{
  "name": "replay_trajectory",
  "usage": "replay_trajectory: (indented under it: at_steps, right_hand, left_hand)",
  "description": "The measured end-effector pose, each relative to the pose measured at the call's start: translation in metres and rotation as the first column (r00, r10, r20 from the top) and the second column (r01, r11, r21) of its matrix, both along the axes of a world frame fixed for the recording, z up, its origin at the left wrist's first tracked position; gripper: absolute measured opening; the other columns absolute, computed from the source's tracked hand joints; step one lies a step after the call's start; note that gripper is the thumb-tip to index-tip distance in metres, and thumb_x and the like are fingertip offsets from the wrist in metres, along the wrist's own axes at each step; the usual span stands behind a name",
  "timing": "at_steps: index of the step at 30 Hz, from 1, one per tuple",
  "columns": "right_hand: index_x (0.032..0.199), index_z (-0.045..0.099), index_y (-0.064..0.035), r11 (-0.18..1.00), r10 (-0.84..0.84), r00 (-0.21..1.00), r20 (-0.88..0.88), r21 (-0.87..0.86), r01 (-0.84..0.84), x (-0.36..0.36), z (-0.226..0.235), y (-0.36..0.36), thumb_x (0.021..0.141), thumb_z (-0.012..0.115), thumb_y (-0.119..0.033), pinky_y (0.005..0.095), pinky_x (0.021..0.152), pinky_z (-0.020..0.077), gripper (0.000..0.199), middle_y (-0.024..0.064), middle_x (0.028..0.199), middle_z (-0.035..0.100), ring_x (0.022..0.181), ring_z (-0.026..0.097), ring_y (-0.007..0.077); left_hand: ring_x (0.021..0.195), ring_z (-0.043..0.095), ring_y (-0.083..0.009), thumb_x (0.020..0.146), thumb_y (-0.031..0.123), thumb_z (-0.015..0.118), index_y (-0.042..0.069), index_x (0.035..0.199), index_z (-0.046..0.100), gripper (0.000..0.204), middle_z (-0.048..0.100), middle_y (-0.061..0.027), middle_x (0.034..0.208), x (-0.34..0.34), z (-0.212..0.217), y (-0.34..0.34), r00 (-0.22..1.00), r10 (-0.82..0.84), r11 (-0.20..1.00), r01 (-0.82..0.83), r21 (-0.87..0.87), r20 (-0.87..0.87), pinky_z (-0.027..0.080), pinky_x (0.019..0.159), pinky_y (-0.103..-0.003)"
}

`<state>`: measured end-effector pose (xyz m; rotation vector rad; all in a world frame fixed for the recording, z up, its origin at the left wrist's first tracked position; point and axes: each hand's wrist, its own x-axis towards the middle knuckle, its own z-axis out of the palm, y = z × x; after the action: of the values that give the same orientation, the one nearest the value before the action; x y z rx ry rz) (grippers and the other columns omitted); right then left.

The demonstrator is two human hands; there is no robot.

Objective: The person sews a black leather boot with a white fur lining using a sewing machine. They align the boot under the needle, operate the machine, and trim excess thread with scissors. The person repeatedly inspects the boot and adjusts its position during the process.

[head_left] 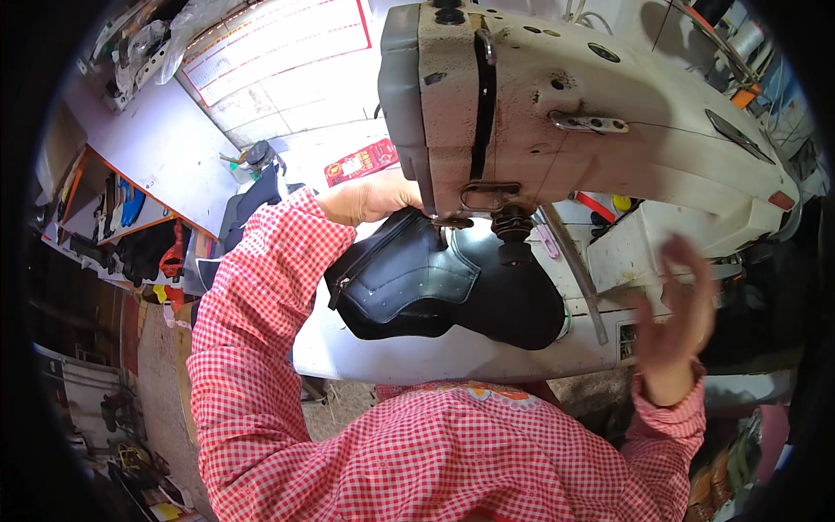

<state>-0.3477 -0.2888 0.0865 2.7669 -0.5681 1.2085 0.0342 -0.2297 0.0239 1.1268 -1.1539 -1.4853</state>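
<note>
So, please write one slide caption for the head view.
Left hand at black zippered piece under sewing machine; right hand open, apart.

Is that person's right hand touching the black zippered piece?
Apart. The head view shows it plainly: the right hand is off to the right of the black zippered piece, with white tabletop and a metal bar between them.

Bright glare on back wall (323, 91), dim floor (162, 383) at left, motion-blurred right fingers (693, 294), curved fisheye distortion, blackened edges
</note>
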Motion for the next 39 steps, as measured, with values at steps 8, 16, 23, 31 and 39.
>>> replay_trajectory:
  at_steps: [8,16,23,31,39]
  right_hand:
    - [0.129,0.049,0.0022,0.903,-0.425,0.481,0.767,0.391,0.176,-0.132,0.015,-0.160,0.097,0.055,-0.027,0.0323,0.097,0.0416,0.044,0.0160,0.129,0.050,0.116,0.051,0.0216]
    - [0.125,0.056,-0.0037,0.845,-0.531,0.751,0.392,0.176,0.505,-0.238,0.042,-0.308,0.098,0.046,-0.028,0.0305,0.095,0.0423,0.038,0.0128,0.126,0.057,0.113,0.055,0.0231]
    - [0.102,0.062,0.0052,0.819,-0.523,0.642,-0.561,-0.121,0.561,-0.244,0.155,-0.440,0.091,0.049,-0.017,0.0361,0.084,0.0448,0.028,0.0224,0.102,0.063,0.097,0.061,0.0318]
    - [0.101,0.061,0.0009,0.748,-0.639,0.755,-0.149,-0.350,0.564,-0.179,0.127,-0.351,0.083,0.055,-0.009,0.0364,0.077,0.0471,0.022,0.0166,0.098,0.062,0.092,0.061,0.0305]
    - [0.100,0.061,-0.0033,0.961,0.224,0.975,-0.011,-0.166,-0.222,-0.026,-0.045,-0.036,0.076,0.062,-0.002,0.0367,0.070,0.0494,0.024,0.0108,0.093,0.062,0.087,0.061,0.0292]
  left_hand:
    - [0.092,0.061,-0.0160,0.076,0.006,0.073,-0.001,0.113,0.062,0.038,0.066,-0.0085,0.104,-0.002,0.001,-0.001,0.999,0.009,1.000,-0.010,0.030,0.054,0.050,0.081,-0.027]
    - [0.089,0.061,-0.0151,0.076,0.003,0.069,0.000,0.107,0.065,0.031,0.066,-0.0071,0.098,0.001,-0.004,0.000,0.999,-0.006,0.999,0.004,0.051,0.038,0.050,0.079,-0.027]
    - [0.083,0.060,-0.0144,0.076,0.005,0.065,0.000,0.102,0.067,0.027,0.066,-0.0061,0.090,-0.016,0.008,0.011,0.995,0.023,0.996,-0.031,0.089,0.092,0.049,0.074,-0.027]
    - [0.078,0.061,-0.0170,0.074,0.015,0.069,-0.002,0.100,0.068,0.032,0.068,-0.0066,0.083,-0.045,0.003,0.087,0.878,-0.166,0.950,0.020,0.312,0.449,0.049,0.078,-0.029]
    - [0.071,0.055,-0.0201,0.069,0.012,0.072,0.000,0.092,0.064,0.027,0.059,-0.0053,0.072,-0.089,-0.025,0.159,0.630,0.183,0.978,-0.198,-0.071,0.755,0.044,0.080,-0.032]
